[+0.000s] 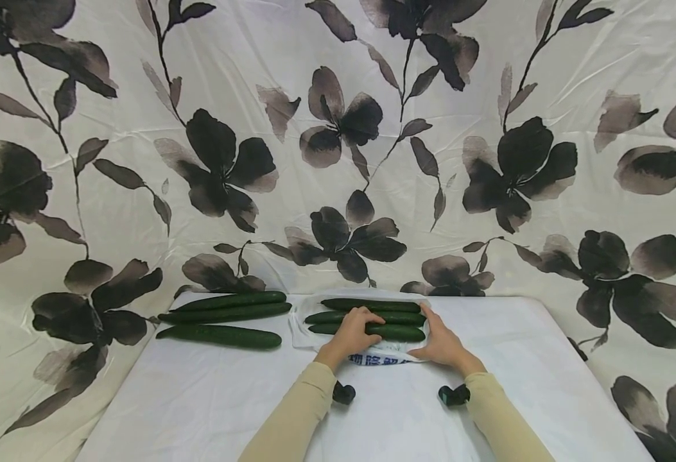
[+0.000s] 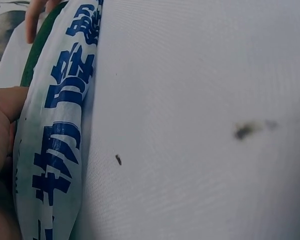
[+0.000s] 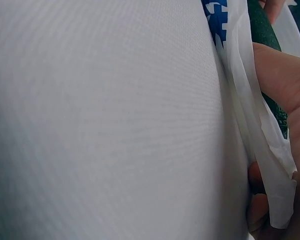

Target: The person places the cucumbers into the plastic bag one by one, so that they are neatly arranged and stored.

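Note:
Three long green cucumbers lie side by side on a white plastic bag with blue lettering point(image 1: 381, 360). My left hand point(image 1: 346, 337) reaches over their left half; thumb and forefinger straddle the front cucumber point(image 1: 404, 333), and the fingertips come down by the middle cucumber point(image 1: 407, 319). The back cucumber point(image 1: 372, 305) lies beyond them. At the right ends, my right hand point(image 1: 444, 343) grips the edge of the bag. In the right wrist view its thumb lies over the bag beside a cucumber point(image 3: 262, 25), with curled fingers point(image 3: 256, 205) under a loose fold.
Several more things lie on the white-covered table point(image 1: 522, 372): left of the bag are three loose cucumbers, one nearest me point(image 1: 222, 336), one just behind it point(image 1: 228, 313) and one at the back point(image 1: 230, 300). A floral cloth point(image 1: 338, 186) hangs behind the table.

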The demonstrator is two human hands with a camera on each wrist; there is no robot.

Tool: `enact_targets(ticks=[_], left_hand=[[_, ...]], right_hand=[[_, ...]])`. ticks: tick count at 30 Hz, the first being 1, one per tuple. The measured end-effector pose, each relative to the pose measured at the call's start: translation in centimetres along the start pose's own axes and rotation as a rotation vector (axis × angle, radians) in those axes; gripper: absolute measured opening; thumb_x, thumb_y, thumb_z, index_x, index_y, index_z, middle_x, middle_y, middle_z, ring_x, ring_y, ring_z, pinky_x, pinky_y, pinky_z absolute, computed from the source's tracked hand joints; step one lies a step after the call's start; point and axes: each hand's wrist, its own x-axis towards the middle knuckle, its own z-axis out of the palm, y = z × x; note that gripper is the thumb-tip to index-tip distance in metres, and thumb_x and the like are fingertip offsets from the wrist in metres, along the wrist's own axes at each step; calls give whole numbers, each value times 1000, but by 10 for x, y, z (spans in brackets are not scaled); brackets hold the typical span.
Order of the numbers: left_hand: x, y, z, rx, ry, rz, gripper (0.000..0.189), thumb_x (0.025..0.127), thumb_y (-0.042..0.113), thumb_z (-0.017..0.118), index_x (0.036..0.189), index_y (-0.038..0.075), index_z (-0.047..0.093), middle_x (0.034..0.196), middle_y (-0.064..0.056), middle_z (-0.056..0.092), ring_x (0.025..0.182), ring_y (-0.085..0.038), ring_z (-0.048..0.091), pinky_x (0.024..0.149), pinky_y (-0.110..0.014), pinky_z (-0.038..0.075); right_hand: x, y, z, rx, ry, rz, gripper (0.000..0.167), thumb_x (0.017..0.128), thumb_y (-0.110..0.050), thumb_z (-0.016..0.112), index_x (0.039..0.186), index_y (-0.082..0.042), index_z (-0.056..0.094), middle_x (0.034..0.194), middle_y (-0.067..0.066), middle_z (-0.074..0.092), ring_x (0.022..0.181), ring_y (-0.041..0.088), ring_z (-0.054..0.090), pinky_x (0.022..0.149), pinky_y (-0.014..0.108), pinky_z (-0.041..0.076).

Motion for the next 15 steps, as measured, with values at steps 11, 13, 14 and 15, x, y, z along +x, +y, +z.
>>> enact_targets(ticks=[11,13,14,15], left_hand=[[-2,2,-5,-43,-23,-19,31,86,19,76,117,18,71,106,2,58,100,-17,49,90,-37,44],[-2,3,-5,-49,-28,-23,31,87,18,76,118,18,71,107,2,58,101,-17,50,90,-36,45],[-2,3,-6,-50,-30,-26,31,87,18,76,118,18,71,107,2,58,102,-17,50,90,-36,45],[-2,2,-6,-48,-31,-24,31,87,18,76,118,18,71,107,2,58,102,-17,50,90,-36,45]], right_hand=[[0,-1,0,9,2,0,116,69,-43,86,155,-9,15,152,23,28,132,44,37,99,62,35],[0,-1,0,8,1,3,116,69,-43,86,154,-9,15,152,23,28,132,44,37,100,62,35],[0,-1,0,8,-1,5,116,69,-43,86,155,-9,15,152,23,28,132,44,37,100,61,35],[0,-1,0,9,-1,6,116,69,-43,86,154,-9,15,152,23,27,133,44,36,100,61,35]])
